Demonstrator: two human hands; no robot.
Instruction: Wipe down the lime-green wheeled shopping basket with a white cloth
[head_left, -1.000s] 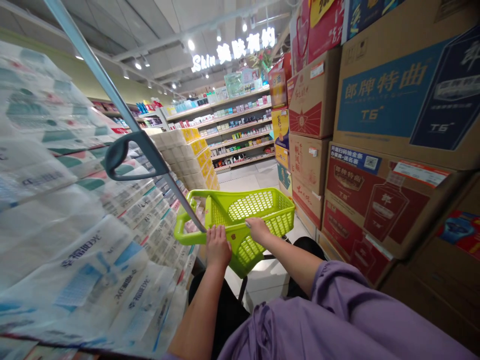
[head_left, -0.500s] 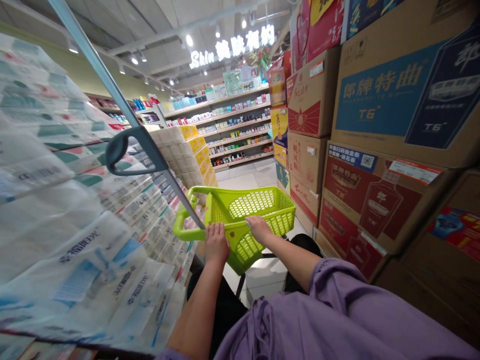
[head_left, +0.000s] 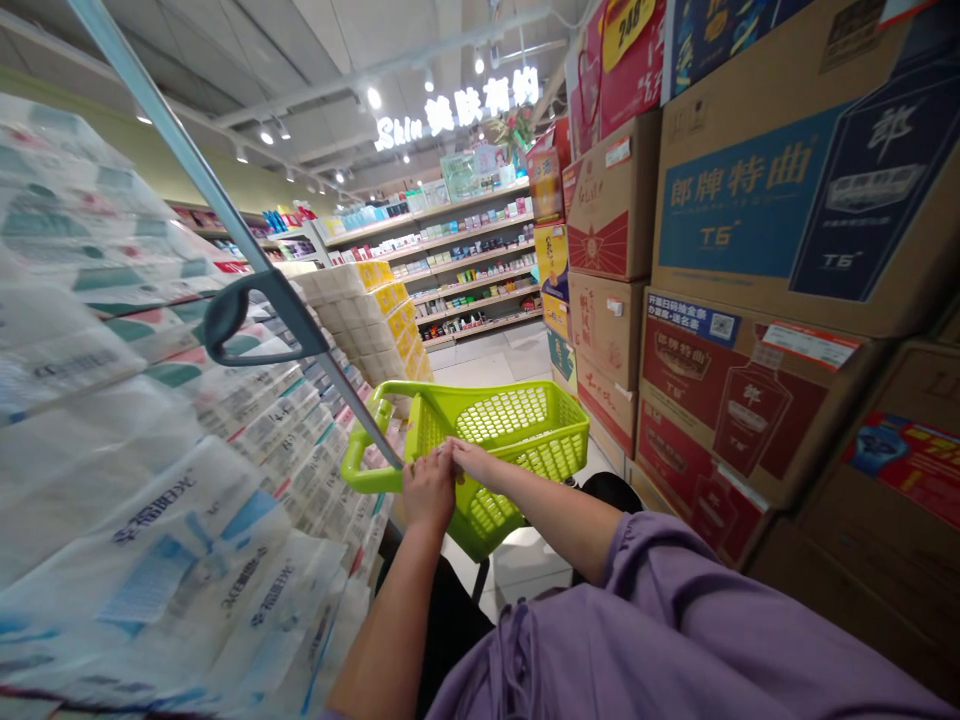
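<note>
A lime-green shopping cart (head_left: 525, 455) with a lattice basket stands in front of me, nearly bare inside where I can see. My left hand (head_left: 427, 490) is closed over its near rim, close to the pushing handle. Right beside it, my right hand (head_left: 469, 460) lies on the same rim, with its fingertips against my left hand and partly hidden. A grey pole (head_left: 225, 215) slants from the upper left down to the cart beside my left hand. Partway along the pole is a dark looped handle (head_left: 300, 350).
Plastic-wrapped tissue packs (head_left: 172, 540) are piled high on the left. Stacked cartons (head_left: 742, 210) line the right side closely. Ahead, a tiled floor (head_left: 510, 350) leads to shelves (head_left: 472, 240) of small goods below a lit sign (head_left: 457, 108).
My right hand has slid left along the cart's rim until it meets my left hand. My left hand keeps its place on the rim. The view has shifted slightly.
</note>
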